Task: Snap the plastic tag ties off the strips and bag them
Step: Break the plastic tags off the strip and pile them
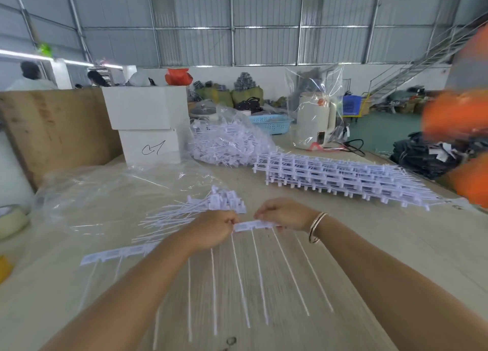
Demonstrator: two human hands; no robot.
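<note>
White tie tails [260, 274] fan toward camera over table [369, 258]. Strip [253, 225] held between both hands. Left hand [216, 227] pinches 1 end, fingers curled; right hand [284, 214] pinches other end. Step in hand: snapping ties off strip. Loose ties [200, 210] piled just beyond, on clear bag [105, 192]. Uncut strips [340, 179] stacked far right. Next likely: twist, separate, drop on pile.

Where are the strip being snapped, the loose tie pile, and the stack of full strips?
strip [253, 225], head view, tag bar between the hands.
loose tie pile [224, 202], head view, tag heads.
stack of full strips [343, 179], head view, top layer.
</note>
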